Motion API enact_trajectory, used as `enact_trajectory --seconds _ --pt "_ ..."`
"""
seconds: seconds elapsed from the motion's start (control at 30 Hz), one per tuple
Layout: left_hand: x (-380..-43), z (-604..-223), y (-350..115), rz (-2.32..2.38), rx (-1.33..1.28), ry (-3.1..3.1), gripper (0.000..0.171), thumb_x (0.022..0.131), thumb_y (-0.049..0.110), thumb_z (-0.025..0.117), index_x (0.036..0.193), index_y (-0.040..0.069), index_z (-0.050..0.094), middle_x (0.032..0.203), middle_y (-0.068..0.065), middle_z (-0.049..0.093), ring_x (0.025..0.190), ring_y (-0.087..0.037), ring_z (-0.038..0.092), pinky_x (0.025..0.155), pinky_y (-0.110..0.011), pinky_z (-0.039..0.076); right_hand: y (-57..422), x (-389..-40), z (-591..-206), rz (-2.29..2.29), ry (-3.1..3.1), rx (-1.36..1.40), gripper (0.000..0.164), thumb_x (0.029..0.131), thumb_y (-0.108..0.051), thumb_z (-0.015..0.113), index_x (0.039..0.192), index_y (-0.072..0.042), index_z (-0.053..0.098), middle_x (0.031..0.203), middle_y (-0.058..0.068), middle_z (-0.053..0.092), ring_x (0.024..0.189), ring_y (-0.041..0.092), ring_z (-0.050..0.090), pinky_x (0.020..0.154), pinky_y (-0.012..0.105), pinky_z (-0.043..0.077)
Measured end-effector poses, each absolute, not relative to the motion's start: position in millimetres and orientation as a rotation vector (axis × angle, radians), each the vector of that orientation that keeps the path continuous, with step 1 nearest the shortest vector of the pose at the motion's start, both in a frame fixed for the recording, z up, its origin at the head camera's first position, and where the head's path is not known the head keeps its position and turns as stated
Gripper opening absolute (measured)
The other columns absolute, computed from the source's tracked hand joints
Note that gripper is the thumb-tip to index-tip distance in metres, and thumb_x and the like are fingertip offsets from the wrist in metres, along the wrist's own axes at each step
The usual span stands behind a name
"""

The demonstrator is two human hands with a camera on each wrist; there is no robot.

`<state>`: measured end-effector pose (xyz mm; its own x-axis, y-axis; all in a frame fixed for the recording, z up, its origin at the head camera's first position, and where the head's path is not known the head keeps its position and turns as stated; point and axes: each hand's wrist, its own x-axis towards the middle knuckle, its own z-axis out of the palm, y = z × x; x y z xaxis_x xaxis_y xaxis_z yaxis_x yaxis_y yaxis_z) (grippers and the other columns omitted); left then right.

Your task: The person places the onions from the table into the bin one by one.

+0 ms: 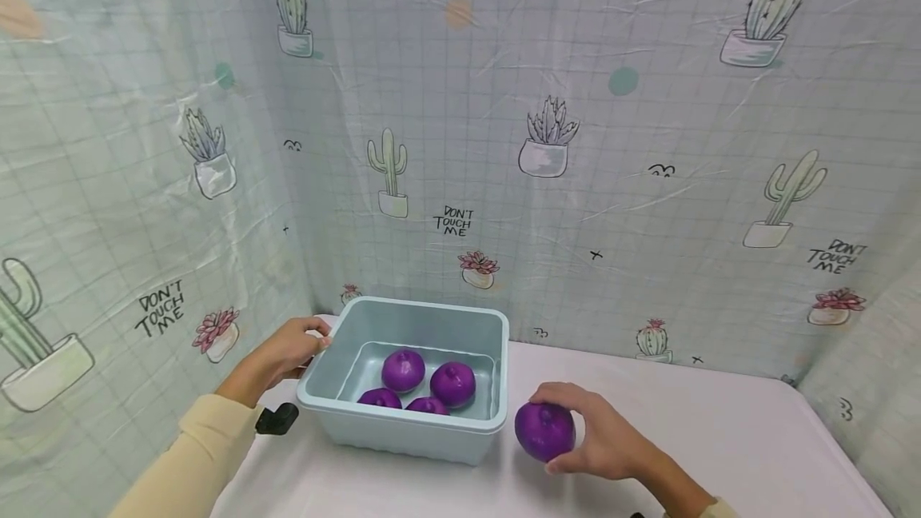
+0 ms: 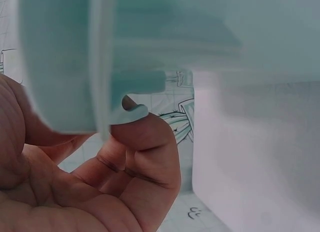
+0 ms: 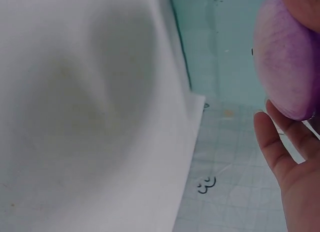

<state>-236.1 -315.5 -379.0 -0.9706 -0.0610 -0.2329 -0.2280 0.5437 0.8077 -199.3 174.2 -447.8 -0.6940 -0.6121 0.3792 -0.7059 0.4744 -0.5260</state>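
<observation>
A light blue plastic bin (image 1: 403,438) stands on the table with several round purple onions (image 1: 453,384) on its floor. My left hand (image 1: 291,350) grips the bin's left rim. In the left wrist view, the fingers (image 2: 150,152) curl under the rim's lip (image 2: 102,66). Just right of the bin, my right hand (image 1: 600,434) holds another purple onion (image 1: 544,432) between thumb and fingers. This onion's pale, whitish underside shows in the right wrist view, and it looks raised off the table.
The table has a white cover (image 1: 691,422). Behind it and to the left hangs a grid-patterned curtain (image 1: 504,62) printed with cacti. A black device (image 1: 277,420) sits at the left wrist.
</observation>
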Motion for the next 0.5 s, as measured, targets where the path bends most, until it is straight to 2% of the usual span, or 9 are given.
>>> enact_trajectory --seconds 0.13,0.33,0.5 --pt "-236 -384 -317 1.427 -0.233 2.589 0.021 0.107 0.009 0.049 0.123 -0.002 0.056 0.111 -0.019 0.064 0.090 -0.026 0.067 0.071 -0.039 0.058 173 -199 -438 1.060 -2.526 1.230 0.079 0.061 -0.028 0.100 0.131 -0.032 0.063 0.126 -0.015 0.068 0.119 0.008 0.062 0.100 0.034 0.052" --pt "-237 -384 -319 1.404 -0.239 2.589 0.022 0.107 0.010 0.049 0.125 -0.001 0.055 0.112 -0.018 0.063 0.090 -0.026 0.066 0.071 -0.037 0.057 170 -195 -425 1.118 -2.552 1.258 0.077 0.064 -0.032 0.099 0.132 -0.033 0.063 0.127 -0.015 0.067 0.119 0.007 0.062 0.098 0.031 0.053" --pt "-237 -382 -318 1.402 -0.239 2.591 0.023 0.107 0.010 0.048 0.126 -0.001 0.055 0.113 -0.019 0.063 0.091 -0.026 0.065 0.072 -0.037 0.057 169 -191 -412 1.109 -2.515 1.307 0.078 0.066 -0.032 0.099 0.135 -0.031 0.062 0.131 -0.011 0.068 0.124 0.008 0.061 0.099 0.033 0.054"
